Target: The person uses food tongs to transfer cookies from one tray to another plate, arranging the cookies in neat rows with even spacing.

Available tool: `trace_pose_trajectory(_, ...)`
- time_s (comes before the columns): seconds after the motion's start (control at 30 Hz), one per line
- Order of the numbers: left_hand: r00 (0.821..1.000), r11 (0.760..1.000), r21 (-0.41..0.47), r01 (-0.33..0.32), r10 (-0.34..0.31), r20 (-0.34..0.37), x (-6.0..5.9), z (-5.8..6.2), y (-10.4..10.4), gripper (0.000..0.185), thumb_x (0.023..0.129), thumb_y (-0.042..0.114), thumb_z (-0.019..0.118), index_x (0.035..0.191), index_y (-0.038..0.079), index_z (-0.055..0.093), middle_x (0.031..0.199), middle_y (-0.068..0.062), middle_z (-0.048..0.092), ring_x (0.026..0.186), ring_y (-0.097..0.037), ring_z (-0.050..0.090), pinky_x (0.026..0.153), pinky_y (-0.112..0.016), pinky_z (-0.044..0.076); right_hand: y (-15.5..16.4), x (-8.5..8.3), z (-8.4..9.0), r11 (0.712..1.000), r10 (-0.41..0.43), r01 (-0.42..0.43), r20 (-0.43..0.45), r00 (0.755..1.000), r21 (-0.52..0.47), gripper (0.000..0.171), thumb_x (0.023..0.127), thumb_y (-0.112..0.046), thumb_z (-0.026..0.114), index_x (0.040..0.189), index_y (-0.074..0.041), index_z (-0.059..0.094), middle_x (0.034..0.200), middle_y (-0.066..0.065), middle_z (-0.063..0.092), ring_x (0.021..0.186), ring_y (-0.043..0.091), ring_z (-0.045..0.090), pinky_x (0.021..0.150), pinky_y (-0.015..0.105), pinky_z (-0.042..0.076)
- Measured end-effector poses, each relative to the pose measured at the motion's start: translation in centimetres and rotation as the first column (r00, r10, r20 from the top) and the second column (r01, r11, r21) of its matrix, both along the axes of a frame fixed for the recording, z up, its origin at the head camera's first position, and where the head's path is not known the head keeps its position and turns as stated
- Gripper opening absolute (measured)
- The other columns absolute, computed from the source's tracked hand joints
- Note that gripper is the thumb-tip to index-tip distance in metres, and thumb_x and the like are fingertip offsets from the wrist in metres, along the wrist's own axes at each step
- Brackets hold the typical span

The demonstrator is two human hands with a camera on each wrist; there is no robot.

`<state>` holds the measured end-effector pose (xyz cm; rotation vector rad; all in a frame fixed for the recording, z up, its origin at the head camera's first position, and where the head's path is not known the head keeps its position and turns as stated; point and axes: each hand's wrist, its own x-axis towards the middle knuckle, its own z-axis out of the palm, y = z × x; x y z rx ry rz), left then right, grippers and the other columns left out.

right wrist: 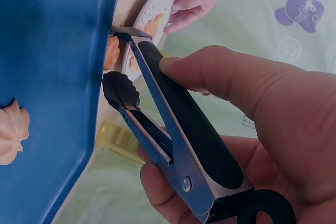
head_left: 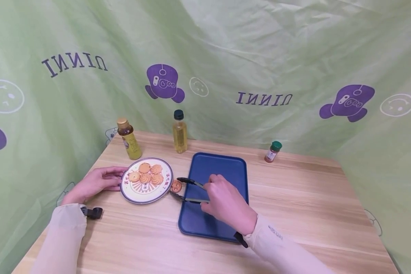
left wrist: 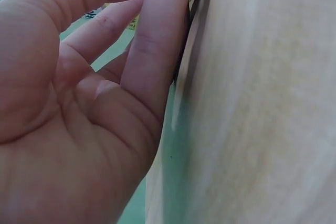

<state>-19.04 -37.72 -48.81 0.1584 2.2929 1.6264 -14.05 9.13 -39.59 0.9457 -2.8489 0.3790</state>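
Note:
My left hand (head_left: 101, 182) holds the left rim of a round white plate (head_left: 128, 192) with a dark-edged border. Several swirled cookies (head_left: 145, 178) lie on the plate. My right hand (head_left: 227, 199) grips a pair of metal tongs (right wrist: 184, 119) with black pads and black tips. The tongs' tips stand apart, one on either side of a single cookie (head_left: 176, 186) between the plate and a blue tray (head_left: 200, 222). Whether the tips touch that cookie, I cannot tell. Another swirled cookie (right wrist: 12, 132) lies on the tray, hidden by my right hand in the head view.
Behind the plate stand a yellow-labelled bottle (head_left: 131, 144) with a tan cap and an oil bottle (head_left: 180, 135) with a dark cap. A small green-capped spice jar (head_left: 272, 152) is at the back right. Green printed cloth (head_left: 219, 57) hangs around the wooden table (head_left: 305, 201).

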Motion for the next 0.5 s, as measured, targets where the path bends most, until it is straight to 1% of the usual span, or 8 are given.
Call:
trace_pose_trajectory(0.1,1.0,1.0,-0.005,0.002,-0.002,-0.005,0.0,0.0,0.0,0.06,0.111,0.004,0.065,0.165,-0.013,0.042,0.16,-0.044,0.049,0.111,-0.004,0.078,0.096,-0.031,0.072,-0.1,-0.4,0.2,1.0,0.004,-0.004,0.031,0.999,-0.004,0.022,0.084,-0.02,0.095,0.091,-0.002,0.083,0.083,0.003,0.06,0.074,0.017,0.049,0.058,0.025,0.049)
trace_pose_trajectory(0.17,1.0,1.0,-0.007,-0.006,0.006,-0.01,0.1,-0.1,-0.2,0.06,0.111,0.005,0.066,0.164,-0.012,0.044,0.159,-0.041,0.054,0.111,-0.004,0.078,0.096,-0.031,0.072,-0.2,-0.6,0.3,1.0,0.005,-0.004,0.049,0.999,-0.005,0.022,0.085,-0.019,0.095,0.092,-0.002,0.083,0.083,0.003,0.06,0.074,0.018,0.05,0.059,0.027,0.051)
trace_pose_trajectory(0.2,1.0,1.0,-0.004,-0.016,0.016,-0.01,0.1,-0.2,-0.3,0.06,0.111,0.005,0.067,0.164,-0.012,0.045,0.157,-0.038,0.057,0.11,-0.004,0.079,0.095,-0.031,0.072,-0.2,-0.7,0.3,1.0,0.004,-0.004,0.055,0.998,-0.006,0.022,0.085,-0.019,0.095,0.092,-0.002,0.083,0.082,0.003,0.06,0.075,0.018,0.05,0.06,0.027,0.051)
trace_pose_trajectory(0.23,1.0,1.0,-0.005,-0.013,0.013,-0.015,0.1,-0.2,-0.4,0.06,0.111,0.005,0.067,0.164,-0.013,0.044,0.155,-0.036,0.06,0.11,-0.004,0.079,0.095,-0.031,0.072,-0.2,-0.8,0.3,1.0,0.005,-0.004,0.059,0.998,-0.007,0.022,0.085,-0.019,0.095,0.092,-0.002,0.084,0.082,0.003,0.06,0.075,0.018,0.051,0.06,0.028,0.052)
trace_pose_trajectory(0.33,1.0,1.0,0.005,-0.02,0.02,-0.021,0.1,-0.3,-0.8,0.059,0.111,0.005,0.068,0.163,-0.013,0.046,0.15,-0.024,0.068,0.111,-0.004,0.079,0.095,-0.031,0.072,-0.2,-0.9,0.2,1.0,0.01,-0.009,0.06,0.998,-0.012,0.019,0.086,-0.017,0.093,0.092,-0.002,0.083,0.082,0.003,0.06,0.074,0.019,0.05,0.061,0.029,0.051)
trace_pose_trajectory(0.4,1.0,1.0,0.014,-0.015,0.015,-0.02,0.2,-0.3,-0.9,0.06,0.111,0.005,0.068,0.163,-0.013,0.046,0.148,-0.017,0.071,0.112,-0.004,0.079,0.096,-0.032,0.072,-0.2,-0.9,0.1,1.0,0.012,-0.01,0.059,0.998,-0.02,0.017,0.087,-0.015,0.092,0.092,-0.002,0.084,0.082,0.003,0.06,0.074,0.019,0.05,0.061,0.029,0.05)
trace_pose_trajectory(0.5,1.0,1.0,0.022,-0.009,0.009,-0.004,0.3,-0.2,-1.1,0.061,0.111,0.008,0.069,0.164,-0.012,0.045,0.147,-0.008,0.074,0.113,-0.004,0.079,0.097,-0.031,0.072,-0.1,-0.9,0.0,0.999,0.009,-0.007,0.066,0.998,-0.033,0.015,0.087,-0.013,0.091,0.095,-0.002,0.085,0.083,0.004,0.061,0.076,0.019,0.051,0.063,0.031,0.052)
